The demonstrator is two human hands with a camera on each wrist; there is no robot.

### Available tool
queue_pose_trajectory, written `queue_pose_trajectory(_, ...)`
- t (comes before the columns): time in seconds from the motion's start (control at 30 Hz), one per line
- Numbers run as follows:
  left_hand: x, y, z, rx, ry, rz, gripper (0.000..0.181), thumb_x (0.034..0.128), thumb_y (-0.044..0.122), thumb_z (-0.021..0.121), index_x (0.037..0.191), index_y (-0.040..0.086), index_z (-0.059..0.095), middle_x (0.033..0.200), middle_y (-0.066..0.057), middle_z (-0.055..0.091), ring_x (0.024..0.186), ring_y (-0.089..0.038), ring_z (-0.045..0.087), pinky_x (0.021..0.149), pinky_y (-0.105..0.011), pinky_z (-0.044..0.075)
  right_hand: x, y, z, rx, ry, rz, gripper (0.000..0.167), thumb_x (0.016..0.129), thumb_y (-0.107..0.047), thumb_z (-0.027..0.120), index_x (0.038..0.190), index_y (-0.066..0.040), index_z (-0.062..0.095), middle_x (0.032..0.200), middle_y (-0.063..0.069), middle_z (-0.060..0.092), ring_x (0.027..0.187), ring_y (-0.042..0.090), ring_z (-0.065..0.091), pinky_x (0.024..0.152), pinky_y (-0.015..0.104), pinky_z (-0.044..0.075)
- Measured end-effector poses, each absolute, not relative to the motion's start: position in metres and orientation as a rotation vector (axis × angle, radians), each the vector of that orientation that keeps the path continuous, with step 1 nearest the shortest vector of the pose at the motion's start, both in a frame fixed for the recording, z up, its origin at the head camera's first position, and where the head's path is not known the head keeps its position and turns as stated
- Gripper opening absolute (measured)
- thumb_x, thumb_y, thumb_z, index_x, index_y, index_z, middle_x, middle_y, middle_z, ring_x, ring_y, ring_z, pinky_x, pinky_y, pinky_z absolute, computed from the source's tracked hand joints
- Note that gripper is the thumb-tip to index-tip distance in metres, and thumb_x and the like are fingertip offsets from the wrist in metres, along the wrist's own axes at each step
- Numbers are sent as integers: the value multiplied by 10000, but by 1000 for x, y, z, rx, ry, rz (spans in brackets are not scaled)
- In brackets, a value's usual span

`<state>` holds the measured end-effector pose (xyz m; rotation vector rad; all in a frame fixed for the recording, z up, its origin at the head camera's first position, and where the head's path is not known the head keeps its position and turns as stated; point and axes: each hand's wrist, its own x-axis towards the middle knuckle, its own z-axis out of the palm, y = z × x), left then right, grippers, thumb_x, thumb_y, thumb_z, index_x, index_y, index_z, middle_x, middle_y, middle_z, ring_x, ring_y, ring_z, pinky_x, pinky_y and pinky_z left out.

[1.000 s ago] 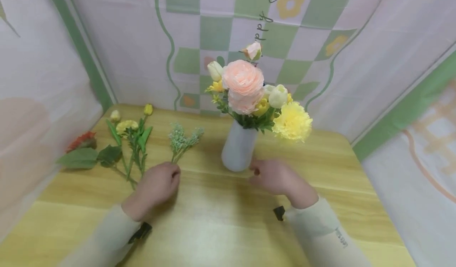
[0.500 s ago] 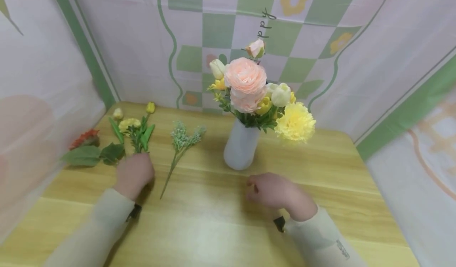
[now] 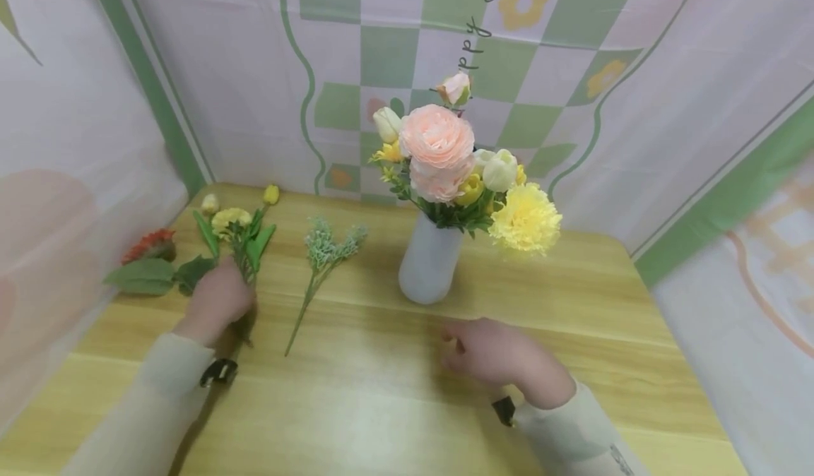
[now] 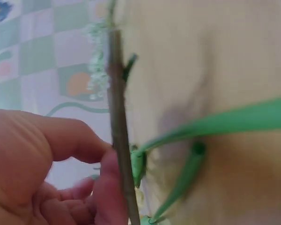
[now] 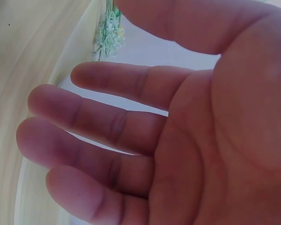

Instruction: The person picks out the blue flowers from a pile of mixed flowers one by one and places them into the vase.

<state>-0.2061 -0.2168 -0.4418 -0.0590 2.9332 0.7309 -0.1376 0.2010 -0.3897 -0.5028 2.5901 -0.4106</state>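
My left hand [image 3: 219, 298] is low over the flower stems on the table's left side. In the left wrist view its thumb and forefinger pinch a brownish flower stem [image 4: 118, 103]; which bloom it belongs to is hidden. Close to that hand lie a red flower [image 3: 149, 247] with broad leaves, a yellow carnation [image 3: 230, 222], a yellow tulip [image 3: 271, 194] and a pale tulip [image 3: 210, 204]. My right hand [image 3: 492, 352], fingers loosely bent and holding nothing, hovers near the white vase [image 3: 429, 264]. Its palm shows bare in the right wrist view.
Pink ranunculus [image 3: 437, 137], a large yellow carnation [image 3: 526, 219] and tulips fill the upright vase. A pale green sprig [image 3: 321, 253] lies between the left hand and the vase. Printed cloth [image 3: 242, 73] hangs behind the wooden table [image 3: 369, 405].
My left hand let go of the pale green sprig, then moved left to the other stems. My right hand drew back from the vase toward the table's front.
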Motion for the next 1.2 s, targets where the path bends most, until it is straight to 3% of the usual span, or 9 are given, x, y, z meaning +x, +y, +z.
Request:
queue_pose_trajectory(0.1, -203, -222, -434, -65, 2924, 848, 443, 906, 151, 597, 1070, -235, 458, 851, -295, 581, 788, -452, 597, 697, -579, 503, -134, 203, -388, -514, 2603, -417, 420, 927, -296, 681, 1294, -99, 628, 848, -57, 635, 766, 122, 575, 771, 430, 502)
queue_pose_trajectory(0.27, -198, -222, -421, -69, 2880, 1060, 247, 965, 170, 575, 823, -25, 631, 749, -125, 628, 705, -299, 579, 623, -429, 483, -129, 205, -387, -564, 2610, -402, 410, 928, -314, 681, 1277, -105, 634, 948, -49, 663, 826, 126, 597, 771, 426, 506)
queue_pose_trajectory(0.4, -194, -218, -415, -74, 2797, 1269, 201, 1007, 156, 535, 908, -3, 606, 830, -109, 661, 768, -270, 604, 650, -357, 485, -127, 206, -387, -615, 2604, -387, 384, 935, -308, 674, 1256, -101, 635, 898, -87, 641, 779, 102, 589, 726, 397, 510)
queue_pose_trajectory(0.53, -188, -213, -410, -70, 2652, 1482, 229, 1043, 188, 507, 1086, -32, 558, 1001, -179, 676, 893, -282, 650, 768, -402, 545, -125, 207, -386, -646, 2602, -377, 409, 931, -332, 679, 1262, -96, 634, 907, -80, 646, 809, 122, 608, 751, 405, 517)
queue_pose_trajectory(0.67, -181, -202, -402, 28, 2575, 1647, 242, 1041, 191, 537, 1134, -32, 546, 1050, -198, 666, 915, -246, 667, 819, -381, 559, -124, 205, -381, -742, 2619, -380, 412, 946, -359, 655, 1252, -83, 632, 970, -28, 668, 881, 165, 630, 791, 424, 525)
queue_pose_trajectory(0.83, -170, -182, -386, 199, 2445, 1871, 207, 1008, 132, 601, 1109, -36, 536, 1034, -205, 660, 914, -250, 687, 847, -344, 558, -126, 194, -372, -912, 2692, -497, 112, 954, -253, 627, 996, -149, 633, 858, -106, 621, 759, 79, 594, 682, 333, 526)
queue_pose_trajectory(0.93, -162, -168, -376, 258, 2421, 1897, 223, 991, 150, 634, 1089, -22, 532, 1029, -173, 678, 932, -266, 685, 880, -350, 542, -126, 184, -367, -967, 2760, -569, 32, 946, -206, 634, 939, -177, 621, 803, -147, 586, 710, 33, 560, 646, 286, 512)
queue_pose_trajectory(1.13, -146, -130, -370, 430, 2644, 1714, 233, 906, 327, 739, 971, 118, 659, 867, -11, 681, 772, -212, 639, 683, -341, 551, -121, 159, -358, -1095, 2854, -823, 82, 927, -187, 684, 983, -127, 682, 804, -130, 585, 707, 26, 548, 622, 225, 504)
queue_pose_trajectory(1.2, -143, -117, -373, 616, 2660, 1709, 162, 911, 260, 738, 952, 119, 667, 852, -4, 664, 739, -190, 625, 647, -338, 559, -119, 152, -356, -1188, 2878, -954, 114, 915, -168, 696, 1005, -99, 687, 820, -105, 596, 700, 25, 545, 607, 199, 499)
